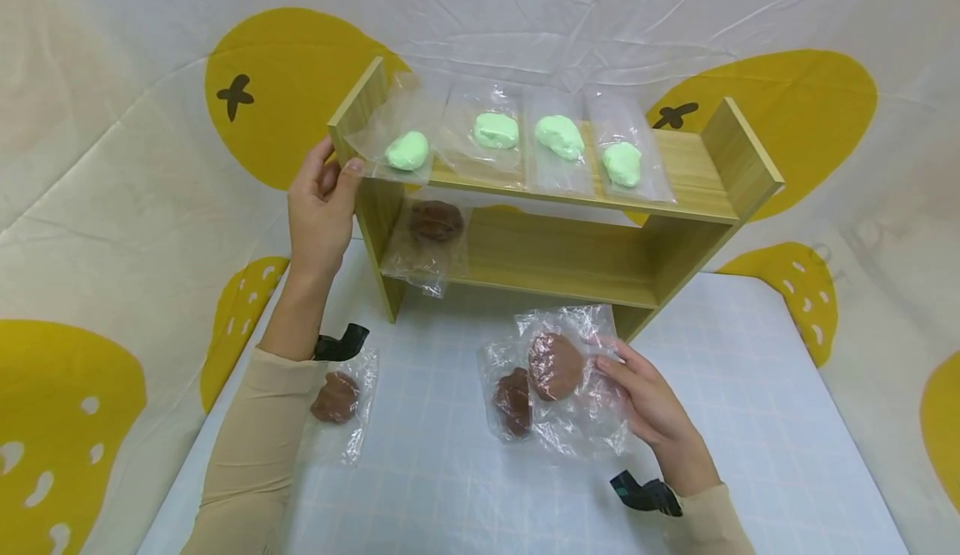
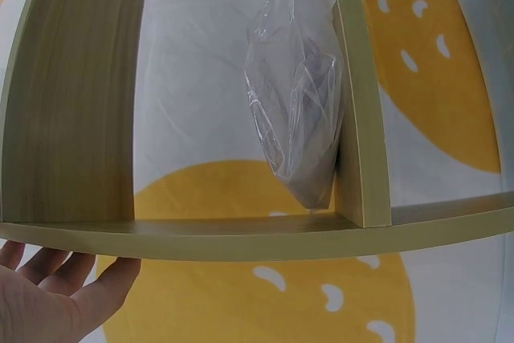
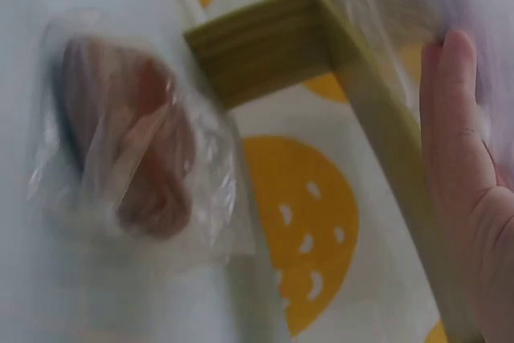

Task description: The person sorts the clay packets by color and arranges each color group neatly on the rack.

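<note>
Nearest, the right hand [image 1: 648,401] lies with relaxed fingers touching a clear bag holding a brown lump [image 1: 556,365], which overlaps a second brown-lump bag [image 1: 513,401] on the white gridded mat [image 1: 450,488]. A third brown-lump bag [image 1: 337,397] lies beside the left forearm. Farther on, the left hand [image 1: 321,205] grips the left upright of the wooden shelf [image 1: 697,176], fingers curled round its edge. One brown-lump bag [image 1: 433,226] sits on the lower board; four bags of green lumps [image 1: 517,138] line the top. Behind hangs a cream cloth with yellow shapes [image 1: 285,80]. No readable writing shows.
</note>
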A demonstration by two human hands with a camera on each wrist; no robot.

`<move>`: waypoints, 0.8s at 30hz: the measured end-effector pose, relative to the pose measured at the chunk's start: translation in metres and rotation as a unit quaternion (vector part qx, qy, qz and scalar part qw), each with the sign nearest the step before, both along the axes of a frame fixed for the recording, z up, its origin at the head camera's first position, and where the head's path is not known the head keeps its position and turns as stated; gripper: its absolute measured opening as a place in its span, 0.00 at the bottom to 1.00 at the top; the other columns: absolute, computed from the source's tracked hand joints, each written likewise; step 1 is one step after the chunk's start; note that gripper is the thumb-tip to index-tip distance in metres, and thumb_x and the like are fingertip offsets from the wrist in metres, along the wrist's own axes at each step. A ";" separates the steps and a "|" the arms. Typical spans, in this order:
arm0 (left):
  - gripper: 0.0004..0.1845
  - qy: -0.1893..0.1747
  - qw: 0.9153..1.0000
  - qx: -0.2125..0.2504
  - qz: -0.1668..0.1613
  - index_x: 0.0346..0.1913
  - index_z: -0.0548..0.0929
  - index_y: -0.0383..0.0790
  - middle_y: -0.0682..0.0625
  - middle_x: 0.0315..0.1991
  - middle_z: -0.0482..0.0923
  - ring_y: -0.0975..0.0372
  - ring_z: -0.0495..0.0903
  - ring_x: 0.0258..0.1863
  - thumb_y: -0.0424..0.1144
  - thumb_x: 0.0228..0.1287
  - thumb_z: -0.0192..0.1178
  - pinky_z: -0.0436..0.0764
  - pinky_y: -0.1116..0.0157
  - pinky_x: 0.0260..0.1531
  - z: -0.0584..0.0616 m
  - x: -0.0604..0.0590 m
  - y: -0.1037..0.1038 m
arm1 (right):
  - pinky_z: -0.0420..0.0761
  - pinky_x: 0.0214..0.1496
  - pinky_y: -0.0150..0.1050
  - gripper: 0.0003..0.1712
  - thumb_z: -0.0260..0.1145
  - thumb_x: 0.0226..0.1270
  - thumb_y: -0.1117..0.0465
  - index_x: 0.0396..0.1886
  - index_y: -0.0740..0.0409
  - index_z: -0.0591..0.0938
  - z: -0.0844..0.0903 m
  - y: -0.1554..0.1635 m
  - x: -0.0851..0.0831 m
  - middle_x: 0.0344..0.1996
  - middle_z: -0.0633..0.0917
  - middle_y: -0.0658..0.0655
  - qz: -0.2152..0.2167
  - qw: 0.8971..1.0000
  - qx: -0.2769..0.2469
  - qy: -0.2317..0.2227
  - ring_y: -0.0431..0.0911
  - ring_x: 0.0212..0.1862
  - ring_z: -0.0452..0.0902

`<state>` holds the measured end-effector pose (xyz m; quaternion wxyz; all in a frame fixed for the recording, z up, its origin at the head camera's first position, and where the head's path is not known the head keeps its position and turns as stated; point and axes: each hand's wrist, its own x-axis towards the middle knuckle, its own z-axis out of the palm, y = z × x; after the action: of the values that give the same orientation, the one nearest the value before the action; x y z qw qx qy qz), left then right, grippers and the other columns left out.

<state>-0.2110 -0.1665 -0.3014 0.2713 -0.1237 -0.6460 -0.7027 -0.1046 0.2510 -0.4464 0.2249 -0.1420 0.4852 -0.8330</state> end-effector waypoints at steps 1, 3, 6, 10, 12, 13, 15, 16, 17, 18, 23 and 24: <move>0.23 0.000 1.000 0.000 0.000 0.68 0.75 0.41 0.41 0.61 0.78 0.53 0.76 0.60 0.34 0.72 0.60 0.74 0.58 0.61 0.000 0.000 0.000 | 0.75 0.57 0.54 0.28 0.39 0.82 0.72 0.77 0.59 0.57 0.002 -0.004 -0.002 0.65 0.70 0.61 -0.002 1.000 0.000 0.005 0.53 0.62 0.76; 0.23 -0.002 1.000 0.000 0.000 0.68 0.75 0.41 0.42 0.61 0.77 0.54 0.76 0.61 0.35 0.72 0.60 0.74 0.58 0.61 0.001 0.000 0.000 | 0.74 0.58 0.54 0.28 0.40 0.82 0.73 0.77 0.60 0.57 0.006 -0.013 -0.006 0.65 0.69 0.62 -0.005 1.000 -0.006 0.011 0.53 0.63 0.75; 0.23 -0.004 1.000 -0.002 0.000 0.68 0.75 0.41 0.42 0.61 0.77 0.54 0.76 0.61 0.35 0.72 0.60 0.74 0.58 0.61 0.001 0.000 0.000 | 0.75 0.59 0.53 0.28 0.39 0.82 0.72 0.78 0.60 0.57 0.011 -0.027 -0.012 0.64 0.69 0.62 -0.002 1.000 -0.014 0.021 0.53 0.64 0.74; 0.23 -0.006 1.000 -0.001 0.001 0.68 0.75 0.41 0.42 0.61 0.78 0.54 0.77 0.60 0.35 0.72 0.60 0.74 0.59 0.61 0.001 0.000 0.000 | 0.77 0.59 0.51 0.28 0.40 0.82 0.71 0.78 0.60 0.56 0.017 -0.044 -0.023 0.64 0.70 0.63 -0.002 0.999 -0.019 0.026 0.54 0.64 0.73; 0.23 -0.006 1.000 0.001 0.001 0.68 0.76 0.41 0.42 0.61 0.78 0.54 0.77 0.60 0.35 0.72 0.61 0.74 0.59 0.61 0.001 0.000 0.000 | 0.77 0.60 0.51 0.29 0.41 0.82 0.70 0.79 0.59 0.55 0.021 -0.053 -0.029 0.65 0.69 0.62 -0.009 0.999 -0.018 0.025 0.54 0.65 0.71; 0.23 -0.005 1.000 0.001 0.001 0.68 0.76 0.41 0.41 0.61 0.78 0.54 0.77 0.60 0.34 0.72 0.61 0.74 0.59 0.61 0.001 0.000 0.000 | 0.77 0.61 0.51 0.29 0.42 0.82 0.70 0.79 0.59 0.55 0.023 -0.057 -0.032 0.65 0.68 0.63 -0.014 1.000 -0.017 0.022 0.55 0.65 0.70; 0.23 -0.003 1.000 0.004 0.000 0.68 0.76 0.41 0.41 0.61 0.78 0.53 0.77 0.60 0.34 0.72 0.60 0.74 0.59 0.61 0.000 0.000 0.000 | 0.76 0.62 0.51 0.29 0.44 0.82 0.68 0.79 0.59 0.56 0.026 -0.065 -0.038 0.67 0.66 0.63 -0.033 0.999 -0.009 0.015 0.55 0.67 0.69; 0.23 -0.002 1.000 0.004 0.000 0.68 0.76 0.41 0.41 0.61 0.78 0.54 0.77 0.60 0.34 0.72 0.60 0.74 0.59 0.61 0.000 0.000 0.000 | 0.76 0.62 0.51 0.29 0.45 0.82 0.68 0.79 0.59 0.57 0.027 -0.069 -0.041 0.68 0.66 0.64 -0.042 0.999 -0.007 0.009 0.56 0.67 0.68; 0.23 -0.002 1.000 0.004 0.000 0.68 0.76 0.40 0.41 0.61 0.78 0.54 0.77 0.60 0.34 0.72 0.60 0.74 0.59 0.61 0.000 0.000 0.000 | 0.75 0.62 0.50 0.29 0.46 0.82 0.67 0.79 0.59 0.57 0.029 -0.073 -0.043 0.68 0.65 0.64 -0.052 0.999 -0.002 0.005 0.56 0.67 0.68; 0.23 -0.001 1.000 0.004 0.000 0.68 0.76 0.40 0.41 0.61 0.78 0.53 0.77 0.60 0.34 0.72 0.60 0.74 0.58 0.61 0.000 0.000 0.000 | 0.75 0.62 0.50 0.29 0.47 0.82 0.67 0.78 0.58 0.57 0.030 -0.077 -0.045 0.68 0.66 0.64 -0.064 0.998 0.004 -0.001 0.56 0.67 0.68; 0.23 -0.002 1.000 0.002 0.002 0.68 0.76 0.40 0.41 0.61 0.77 0.54 0.77 0.60 0.33 0.72 0.60 0.74 0.58 0.61 0.000 0.000 0.000 | 0.77 0.61 0.49 0.29 0.50 0.81 0.66 0.77 0.59 0.59 0.035 -0.094 -0.053 0.65 0.70 0.63 -0.111 0.993 0.013 -0.026 0.54 0.64 0.72; 0.23 -0.002 1.000 0.001 0.003 0.68 0.76 0.40 0.41 0.61 0.77 0.54 0.77 0.60 0.33 0.72 0.60 0.74 0.59 0.62 0.000 0.000 0.000 | 0.78 0.60 0.47 0.28 0.51 0.80 0.66 0.77 0.60 0.60 0.036 -0.097 -0.055 0.64 0.71 0.62 -0.121 0.992 0.012 -0.030 0.53 0.62 0.74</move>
<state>-0.2110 -0.1664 -0.3010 0.2720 -0.1201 -0.6459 -0.7031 -0.1594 0.1543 -0.4104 0.1384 -0.0545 0.5019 -0.8520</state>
